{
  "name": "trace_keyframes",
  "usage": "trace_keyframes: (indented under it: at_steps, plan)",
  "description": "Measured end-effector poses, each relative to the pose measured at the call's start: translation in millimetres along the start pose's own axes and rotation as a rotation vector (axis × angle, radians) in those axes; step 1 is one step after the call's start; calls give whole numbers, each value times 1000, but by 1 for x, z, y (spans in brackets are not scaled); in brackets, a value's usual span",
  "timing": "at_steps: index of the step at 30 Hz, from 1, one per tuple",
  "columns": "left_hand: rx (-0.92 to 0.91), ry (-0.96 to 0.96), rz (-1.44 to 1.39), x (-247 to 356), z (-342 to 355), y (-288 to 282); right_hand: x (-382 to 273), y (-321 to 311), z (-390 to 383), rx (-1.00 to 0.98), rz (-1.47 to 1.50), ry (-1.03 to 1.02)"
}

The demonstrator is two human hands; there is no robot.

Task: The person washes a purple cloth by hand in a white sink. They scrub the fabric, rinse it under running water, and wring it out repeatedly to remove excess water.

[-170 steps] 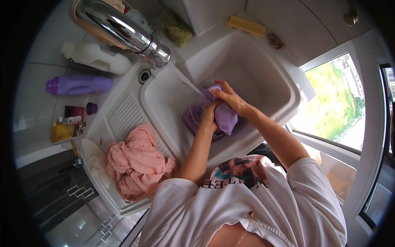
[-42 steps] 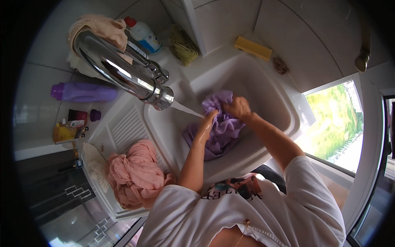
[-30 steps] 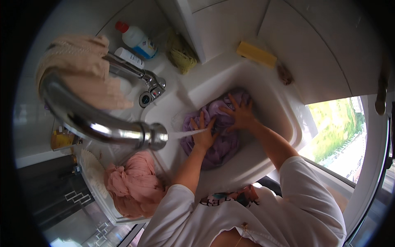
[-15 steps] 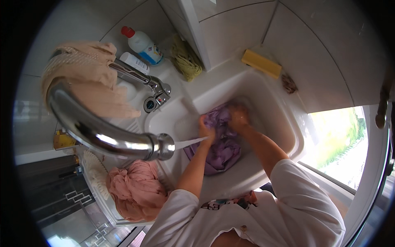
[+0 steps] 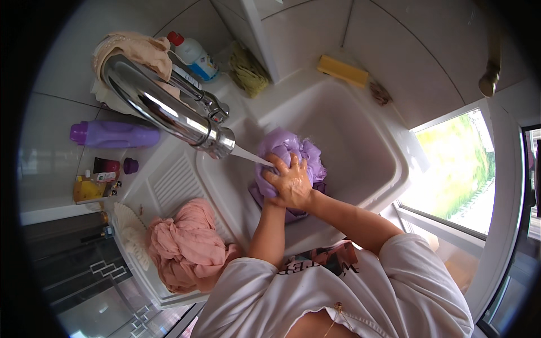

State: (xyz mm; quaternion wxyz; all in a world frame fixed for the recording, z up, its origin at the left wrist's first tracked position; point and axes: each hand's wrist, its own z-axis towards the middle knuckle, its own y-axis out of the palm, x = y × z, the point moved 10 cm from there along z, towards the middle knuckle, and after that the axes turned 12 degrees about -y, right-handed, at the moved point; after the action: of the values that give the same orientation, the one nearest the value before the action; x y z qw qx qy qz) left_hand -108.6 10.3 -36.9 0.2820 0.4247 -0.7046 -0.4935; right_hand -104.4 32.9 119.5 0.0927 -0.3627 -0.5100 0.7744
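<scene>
A wet purple cloth (image 5: 282, 145) is bunched up under the running tap (image 5: 222, 142), over the white sink basin (image 5: 360, 127). My right hand (image 5: 294, 183) lies across the bundle, its fingers spread and curled into the fabric, gripping it. My left hand (image 5: 274, 200) reaches in beneath; only its wrist area shows, and its fingers are hidden by the cloth and my right hand. Water from the spout runs onto the bundle beside my right fingers. Darker purple fabric (image 5: 256, 197) hangs or lies lower down, around my left wrist.
A pink cloth heap (image 5: 189, 248) rests on the ribbed drainboard (image 5: 174, 183). Beige fabric (image 5: 132, 48) drapes over the curved tap. Behind stand a white red-capped bottle (image 5: 194, 59) and a green cloth (image 5: 247, 73). A purple bottle (image 5: 115, 135) is at left, a yellow sponge (image 5: 342, 70) on the far rim.
The purple cloth has been gathered into a raised bundle and brought left under the water. My right hand has moved left onto it, covering my left hand. The view has shifted.
</scene>
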Motion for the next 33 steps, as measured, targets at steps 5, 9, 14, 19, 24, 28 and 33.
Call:
trace_keyframes:
  at_steps: [5,9,14,19,24,28,33]
  plan:
    - [180,19,192,4,3,-9,11,15,-8,209,83,-111]
    - [256,14,306,6,5,-19,25,23,-14,255,111,-88]
    - [332,2,448,10,12,-32,78,26,-16,343,270,93]
    - [775,165,1263,72,1,-41,196,30,-31,116,282,591]
    - [1137,464,2011,83,-26,35,210,29,-32,-179,-63,460]
    - [1045,453,2393,69,-18,4,188,66,-44,-454,-257,233]
    - [1025,324,2585,49,2,-41,207,95,-52,-424,-216,272]
